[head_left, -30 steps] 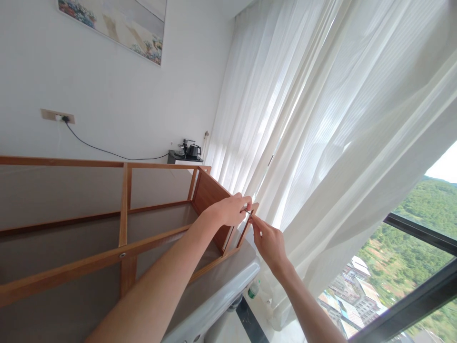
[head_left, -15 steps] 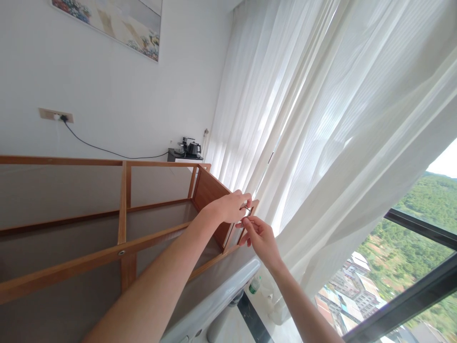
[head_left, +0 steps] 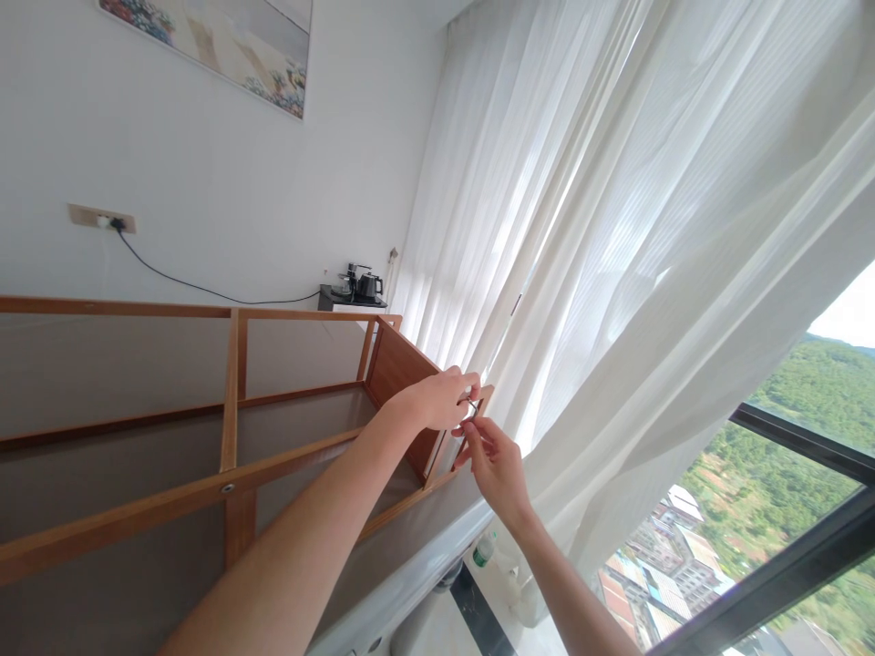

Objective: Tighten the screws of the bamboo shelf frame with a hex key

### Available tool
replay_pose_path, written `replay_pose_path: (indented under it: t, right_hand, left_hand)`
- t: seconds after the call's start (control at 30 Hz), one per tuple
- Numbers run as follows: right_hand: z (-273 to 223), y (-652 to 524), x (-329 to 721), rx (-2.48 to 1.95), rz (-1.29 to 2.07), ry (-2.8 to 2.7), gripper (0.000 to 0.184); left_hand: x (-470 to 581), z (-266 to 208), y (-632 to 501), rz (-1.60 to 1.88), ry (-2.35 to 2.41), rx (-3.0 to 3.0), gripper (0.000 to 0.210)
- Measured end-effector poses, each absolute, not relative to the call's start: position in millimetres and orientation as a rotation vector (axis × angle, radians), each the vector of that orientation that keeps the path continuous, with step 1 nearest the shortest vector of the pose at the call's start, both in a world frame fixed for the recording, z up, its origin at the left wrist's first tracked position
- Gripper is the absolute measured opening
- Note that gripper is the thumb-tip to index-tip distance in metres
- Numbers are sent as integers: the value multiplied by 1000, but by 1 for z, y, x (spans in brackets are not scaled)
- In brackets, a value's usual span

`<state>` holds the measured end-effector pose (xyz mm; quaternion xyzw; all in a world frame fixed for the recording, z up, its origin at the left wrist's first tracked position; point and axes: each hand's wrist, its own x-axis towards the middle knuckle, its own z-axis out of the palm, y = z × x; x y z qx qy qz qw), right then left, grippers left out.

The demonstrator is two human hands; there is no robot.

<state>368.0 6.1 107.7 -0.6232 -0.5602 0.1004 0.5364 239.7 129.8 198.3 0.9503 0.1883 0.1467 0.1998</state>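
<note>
At the far end of a brown wooden frame, both my hands are close together. My left hand reaches over the end panel, its fingers curled down and closed around one end of a small thin metal rod that looks like a hex key. My right hand comes up from the lower right, thumb and forefinger pinched at the rod's lower end. My fingers hide most of the rod and whatever it touches. The frame has slim rails and a crossbar, with a round metal fitting in the near rail.
White curtains hang just beyond my hands, beside a window with a dark frame. A black kettle stands on a small cabinet behind. A plastic bottle is on the floor below; a wall socket holds a cable.
My right hand has shifted slightly, its fingertips drawing up closer to my left hand at the thin rod. The left hand stays almost in place, and the view has moved a little.
</note>
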Motion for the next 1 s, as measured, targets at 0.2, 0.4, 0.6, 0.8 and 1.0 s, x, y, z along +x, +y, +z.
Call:
replay_pose_path:
  t: [0.2, 0.4, 0.6, 0.8, 1.0]
  right_hand:
    - [109, 6, 377, -1573, 124, -1361, 37]
    - [112, 5, 376, -1607, 93, -1380, 38]
    - [115, 4, 385, -1698, 6, -1448, 37]
    - [120, 2, 388, -1730, -23, -1486, 37]
    - [125, 3, 377, -1548, 355, -1387, 39]
  left_hand:
    - [241, 198, 130, 418, 522, 2672, 16]
    - [240, 197, 130, 415, 525, 2671, 16]
    - [240, 198, 130, 406, 532, 2659, 16]
    - [239, 199, 129, 397, 537, 2669, 16]
    - [240, 199, 130, 399, 534, 2659, 17]
